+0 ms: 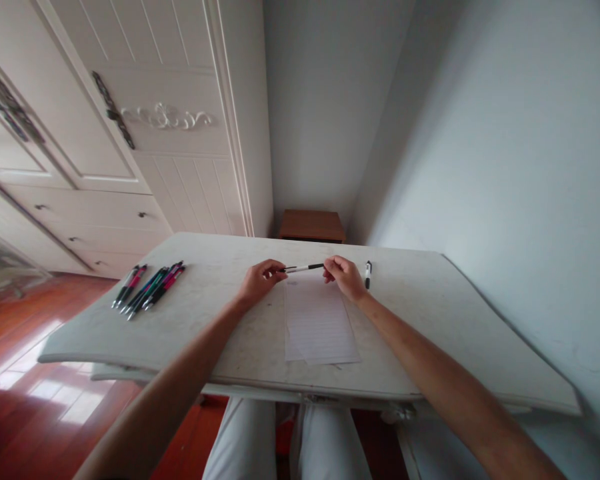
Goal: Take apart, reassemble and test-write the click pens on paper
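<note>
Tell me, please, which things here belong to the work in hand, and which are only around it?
Seemingly in the work:
slim pen-like item, held between left hand and right hand
lined paper
pen beside the right hand
perhaps the bunched pens

Only around:
white wardrobe
brown wooden furniture

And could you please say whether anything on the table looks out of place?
The lined sheets look askew, their lower edges not squared up. One black-and-white pen or pen part lies alone beside the right hand, apart from the pens grouped at left.
</note>
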Motion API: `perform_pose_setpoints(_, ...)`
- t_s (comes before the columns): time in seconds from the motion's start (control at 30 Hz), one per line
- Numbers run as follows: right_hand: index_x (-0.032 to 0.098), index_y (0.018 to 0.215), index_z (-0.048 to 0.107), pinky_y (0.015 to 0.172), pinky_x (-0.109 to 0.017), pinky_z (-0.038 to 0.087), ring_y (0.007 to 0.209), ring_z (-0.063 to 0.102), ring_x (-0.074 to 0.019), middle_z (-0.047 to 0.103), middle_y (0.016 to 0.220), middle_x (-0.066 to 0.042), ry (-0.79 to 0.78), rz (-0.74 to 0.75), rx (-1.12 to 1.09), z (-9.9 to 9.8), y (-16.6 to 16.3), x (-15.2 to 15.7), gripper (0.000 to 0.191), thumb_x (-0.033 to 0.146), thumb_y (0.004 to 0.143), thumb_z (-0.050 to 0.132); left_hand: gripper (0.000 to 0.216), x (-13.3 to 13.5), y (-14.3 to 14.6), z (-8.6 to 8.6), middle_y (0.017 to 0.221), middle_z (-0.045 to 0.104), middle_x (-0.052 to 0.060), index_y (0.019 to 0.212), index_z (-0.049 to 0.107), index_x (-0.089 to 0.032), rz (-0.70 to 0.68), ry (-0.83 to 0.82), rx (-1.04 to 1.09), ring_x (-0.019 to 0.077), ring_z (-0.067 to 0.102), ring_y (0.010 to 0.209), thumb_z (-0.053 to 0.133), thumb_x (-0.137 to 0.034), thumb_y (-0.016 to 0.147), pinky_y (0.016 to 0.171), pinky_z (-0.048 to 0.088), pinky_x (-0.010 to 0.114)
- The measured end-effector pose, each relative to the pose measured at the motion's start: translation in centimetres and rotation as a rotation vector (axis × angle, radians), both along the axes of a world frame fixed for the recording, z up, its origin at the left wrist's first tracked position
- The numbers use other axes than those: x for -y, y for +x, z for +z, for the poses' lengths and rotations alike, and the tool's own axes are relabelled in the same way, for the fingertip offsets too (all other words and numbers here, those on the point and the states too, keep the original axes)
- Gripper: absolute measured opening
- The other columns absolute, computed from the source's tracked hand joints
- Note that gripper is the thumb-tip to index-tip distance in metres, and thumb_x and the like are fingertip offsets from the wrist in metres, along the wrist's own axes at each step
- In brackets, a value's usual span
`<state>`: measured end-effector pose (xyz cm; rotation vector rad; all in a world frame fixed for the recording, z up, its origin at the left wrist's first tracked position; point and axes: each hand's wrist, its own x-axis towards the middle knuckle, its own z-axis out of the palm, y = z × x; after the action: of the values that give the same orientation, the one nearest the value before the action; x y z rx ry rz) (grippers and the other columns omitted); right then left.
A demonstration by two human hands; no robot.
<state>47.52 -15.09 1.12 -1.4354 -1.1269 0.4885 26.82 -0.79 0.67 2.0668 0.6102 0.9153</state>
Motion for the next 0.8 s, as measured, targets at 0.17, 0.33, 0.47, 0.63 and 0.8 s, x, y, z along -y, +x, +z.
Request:
perform_pose_setpoints(0.17, 0.019, 0.066, 0.054, 0.051, -0.024, 0.045, 0.050, 0.055, -0.0120, 0.058, 0.058, 0.000, 0.001, -0.008, -0.010, -0.04, -0.31, 0.05, 0.050, 0.065, 0.086, 0.053, 0.050, 0.36, -0.13, 0.29, 0.086, 0.071, 0.007, 0.101, 0.065, -0.016, -0.036, -0.037, 0.052, 0.0146, 0.059, 0.065, 0.068, -0.057, 0.073, 0.062, 0.047, 0.027)
perform_pose_setpoints(0.33, 0.019, 0.069, 0.056, 0.052, -0.025, 0.047, 0.054, 0.056, -0.0129, 0.060, 0.062, -0.001, 0.018, -0.001, -0.025, 0.23, -0.62, 0.09, 0.050, 0.067, 0.084, 0.055, 0.057, 0.57, -0.22, 0.50, 0.062, 0.062, 0.004, 0.071, 0.064, -0.015, -0.071, -0.041, -0.042, 0.0140, 0.054, 0.058, 0.040, -0.063, 0.089, 0.059, 0.044, 0.026)
perform_pose_setpoints(0.47, 0.020, 0.069, 0.055, 0.051, -0.025, 0.046, 0.053, 0.055, -0.0131, 0.059, 0.061, -0.001, 0.013, -0.019, -0.010, 0.39, -0.61, 0.15, 0.050, 0.068, 0.083, 0.054, 0.047, 0.48, -0.24, 0.68, 0.060, 0.063, 0.002, 0.069, 0.067, -0.016, -0.092, -0.012, -0.110, 0.0143, 0.054, 0.058, 0.051, -0.058, 0.084, 0.057, 0.042, 0.025)
perform_pose_setpoints(0.63, 0.021, 0.065, 0.051, 0.050, -0.024, 0.043, 0.050, 0.051, -0.0121, 0.055, 0.057, 0.001, -0.015, -0.025, 0.033, 0.53, -0.62, 0.33, 0.049, 0.066, 0.085, 0.052, 0.033, 0.55, -0.27, 0.79, 0.070, 0.069, 0.003, 0.077, 0.073, -0.019, -0.048, 0.034, -0.049, 0.0162, 0.056, 0.064, 0.063, -0.050, 0.077, 0.063, 0.045, 0.027)
perform_pose_setpoints(0.8, 0.021, 0.061, 0.048, 0.048, -0.024, 0.040, 0.047, 0.048, -0.0108, 0.052, 0.054, 0.002, -0.045, 0.007, 0.038, 0.66, -0.94, 0.39, 0.046, 0.060, 0.086, 0.051, 0.029, 0.35, -0.37, 0.55, 0.079, 0.072, 0.005, 0.081, 0.075, -0.019, 0.013, 0.072, 0.049, 0.0157, 0.057, 0.066, 0.069, -0.047, 0.076, 0.066, 0.047, 0.028)
